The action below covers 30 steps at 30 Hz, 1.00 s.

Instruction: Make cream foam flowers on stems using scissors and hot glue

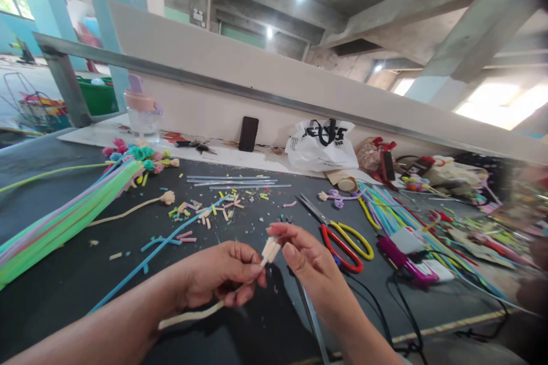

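My left hand (229,274) is closed, pinching the stem of a cream pipe-cleaner flower (270,250) just below its bundled petals. The bare stem (192,317) trails out under that hand. With curled fingers, my right hand (312,268) grips at the flower head from the right, the index fingertip on its top. A clear stick (314,319) runs below the right hand; whether the hand holds it I cannot tell. Scissors (338,234) with red and yellow handles lie blades-apart just beyond. Short pipe-cleaner offcuts (214,208) are scattered ahead of the left hand.
Green pipe-cleaner stems (77,217) with flower heads lie left. A single cream flower (166,198) and a blue stem (158,251) lie nearer. At right are a purple glue gun (406,262) with cords and bundled stems (385,211). A phone (249,134), bottle (143,111) and white bag (323,145) stand behind.
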Motion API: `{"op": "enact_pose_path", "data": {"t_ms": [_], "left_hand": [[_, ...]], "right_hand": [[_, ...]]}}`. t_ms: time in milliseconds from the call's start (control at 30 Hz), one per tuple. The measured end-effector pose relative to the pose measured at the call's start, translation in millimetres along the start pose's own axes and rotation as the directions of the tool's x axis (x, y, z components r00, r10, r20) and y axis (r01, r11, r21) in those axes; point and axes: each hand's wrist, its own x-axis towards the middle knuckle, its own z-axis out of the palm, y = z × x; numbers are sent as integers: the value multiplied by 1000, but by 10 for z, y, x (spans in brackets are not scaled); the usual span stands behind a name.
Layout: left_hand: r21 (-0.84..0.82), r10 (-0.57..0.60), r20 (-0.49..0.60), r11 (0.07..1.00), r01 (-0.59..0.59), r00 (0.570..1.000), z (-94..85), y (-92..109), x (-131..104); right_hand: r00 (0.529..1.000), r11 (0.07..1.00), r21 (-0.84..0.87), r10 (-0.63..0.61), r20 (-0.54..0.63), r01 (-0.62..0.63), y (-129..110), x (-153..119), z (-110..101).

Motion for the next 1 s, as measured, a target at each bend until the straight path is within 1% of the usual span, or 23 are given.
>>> {"op": "enact_pose_path", "data": {"t_ms": [133,233,333,433,500,533,600,700,733,800,867,1000], "left_hand": [[-45,25,17,999,-24,1000,4,-5,-10],[-93,44,29,995,-41,999,5,-1,-3],[-107,76,-22,991,-78,997,6,21,10],[-123,143,-138,979,-160,980,3,39,26],[-141,181,-224,966,-215,958,0,42,36],[-145,198,-265,959,-242,944,-1,42,40],[-142,232,-322,947,-289,918,0,41,45],[-141,258,-356,935,-325,898,10,43,43],[-139,264,-362,933,-332,894,13,43,41],[-130,271,-371,932,-338,888,16,40,38],[-128,277,-360,931,-341,891,14,36,36],[-157,268,-294,933,-323,917,18,36,24]], "right_hand": [[996,976,203,82,17,-84,19,4,30],[989,948,284,138,49,-146,69,16,57],[989,958,255,144,-25,-133,113,31,58],[985,976,179,145,-93,-126,124,42,52],[982,982,116,159,-98,-148,119,37,67],[981,982,86,173,-84,-166,115,30,86],[977,976,58,212,-5,-212,107,4,152],[947,950,108,272,169,-292,94,-47,304],[935,937,137,290,203,-321,87,-63,360],[919,907,197,329,218,-372,71,-84,456],[910,884,238,362,201,-404,59,-92,513],[885,854,248,411,219,-458,90,-84,524]]}}
